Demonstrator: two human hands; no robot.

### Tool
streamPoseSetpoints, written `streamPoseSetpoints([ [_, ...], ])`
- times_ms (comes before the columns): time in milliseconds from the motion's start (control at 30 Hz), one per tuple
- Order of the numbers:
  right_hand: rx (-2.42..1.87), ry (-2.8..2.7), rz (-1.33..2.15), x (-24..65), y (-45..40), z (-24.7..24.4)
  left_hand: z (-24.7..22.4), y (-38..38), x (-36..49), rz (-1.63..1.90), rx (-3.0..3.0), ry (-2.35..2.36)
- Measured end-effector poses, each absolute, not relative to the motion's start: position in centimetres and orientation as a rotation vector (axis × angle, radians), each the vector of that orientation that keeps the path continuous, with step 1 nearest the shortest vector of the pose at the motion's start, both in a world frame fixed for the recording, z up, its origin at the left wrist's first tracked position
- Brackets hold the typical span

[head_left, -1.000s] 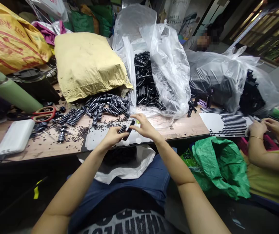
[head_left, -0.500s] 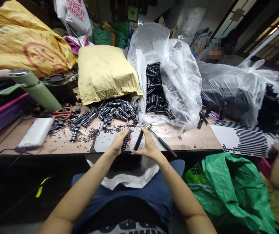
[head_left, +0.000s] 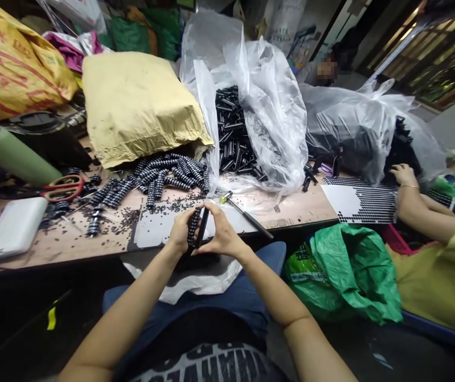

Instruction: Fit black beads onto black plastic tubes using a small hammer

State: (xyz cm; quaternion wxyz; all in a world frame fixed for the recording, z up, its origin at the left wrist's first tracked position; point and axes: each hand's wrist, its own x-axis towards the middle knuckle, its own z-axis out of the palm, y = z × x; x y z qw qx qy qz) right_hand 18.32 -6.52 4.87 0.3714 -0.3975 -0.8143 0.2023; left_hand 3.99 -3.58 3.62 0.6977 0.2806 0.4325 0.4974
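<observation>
Dotted black strip [head_left: 194, 225] sat in the left hand [head_left: 180, 232], over the white sheet's [head_left: 148, 233] front edge; black bar [head_left: 202, 228] just beside it, contact unclear. Doing this well likely meant keeping both pieces parallel, ends level, fingertips clear of the facing sides. Left fingers curled around the strip; right hand [head_left: 222, 232] made a wide C, thumb and fingertips pinching the bar near its ends. Both forearms reached in from the sheet's near side, converging, wrists turned inward.

The bar [head_left: 202, 228] is plain black; the stick [head_left: 193, 225] is black with pale marks. The package [head_left: 142, 106] is light yellow, the bag [head_left: 16, 61] is yellow with red print.
</observation>
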Motion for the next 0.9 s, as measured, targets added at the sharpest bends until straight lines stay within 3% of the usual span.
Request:
streamPoseSetpoints([
  [167, -0.94, -2.114, 0.564, 17.9, -6.1, 4.2, 4.6, -4.0, 4.2, 1.022, 0.538, 1.007],
  [500, -1.179, -1.988, 0.664, 17.6, -6.5, 2.7, 4.8, -3.9, 4.4, 0.813, 0.671, 1.119],
  [700, -1.39, -1.941, 0.534, 17.1, -5.9, 0.1, 1.2, -4.1, 4.9, 0.977, 1.635, 1.297],
  [800, -1.476, -1.985, 0.471, 18.4, -5.8, -0.8, -0.6, -3.9, 4.7, 0.831, 2.113, 1.35],
  [900, -1.831, -1.914, 0.239, 22.2, -5.8, -0.4, -1.6, -3.6, 3.6, 0.659, 2.439, 1.302],
])
